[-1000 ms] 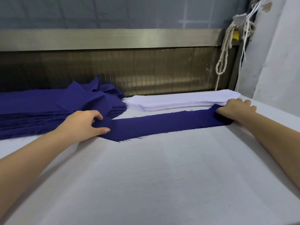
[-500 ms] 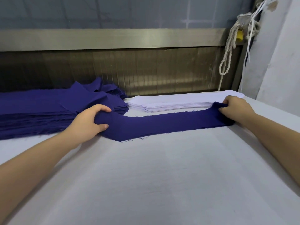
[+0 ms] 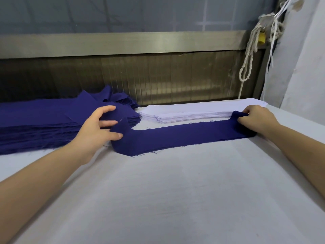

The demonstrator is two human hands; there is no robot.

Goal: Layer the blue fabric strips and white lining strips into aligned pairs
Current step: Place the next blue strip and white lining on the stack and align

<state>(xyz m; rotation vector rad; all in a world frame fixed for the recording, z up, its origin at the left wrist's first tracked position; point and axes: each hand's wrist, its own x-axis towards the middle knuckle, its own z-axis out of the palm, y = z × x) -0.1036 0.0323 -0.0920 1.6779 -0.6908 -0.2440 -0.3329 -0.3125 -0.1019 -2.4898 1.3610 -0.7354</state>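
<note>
One long blue fabric strip [image 3: 177,136] lies across the white table, just in front of a stack of white lining strips [image 3: 193,111]. My left hand [image 3: 98,127] holds the strip's left end, which is lifted and curled up between thumb and fingers. My right hand [image 3: 255,118] pinches the right end, bunched up slightly beside the white stack's right end. A thick pile of blue strips [image 3: 38,124] sits at the back left, behind my left hand.
The white padded table [image 3: 175,199] stretches toward me. A metal rail and ribbed panel [image 3: 140,43] close off the back. A knotted rope [image 3: 249,55] hangs at the back right beside a white wall.
Both ends of the blue strip have been lifted off the table. My left hand raised and curled its end; my right hand bunched its end upward.
</note>
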